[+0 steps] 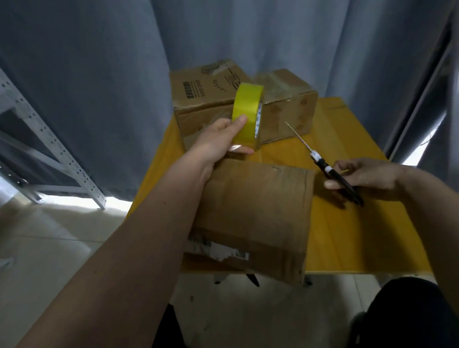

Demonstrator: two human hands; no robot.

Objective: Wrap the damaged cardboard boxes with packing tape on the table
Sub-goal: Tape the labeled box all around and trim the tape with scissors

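A worn cardboard box [258, 215] with a torn white label lies at the near edge of the yellow table [356, 235], partly under my left forearm. My left hand [220, 137] grips a roll of yellow packing tape [247, 114], held upright above the far end of that box. My right hand [369, 179] holds black-handled scissors [334, 173] just right of the box, their thin blades pointing up and left. Two more cardboard boxes [202, 93] [290, 104] stand side by side at the far end of the table, behind the tape roll.
A grey curtain [235, 30] hangs right behind the table. A pale metal shelving frame [32, 134] stands on the left, and metal bars [457, 96] rise on the right. The floor is pale tile [35, 254]. My dark-clothed leg [417, 329] is at the bottom right.
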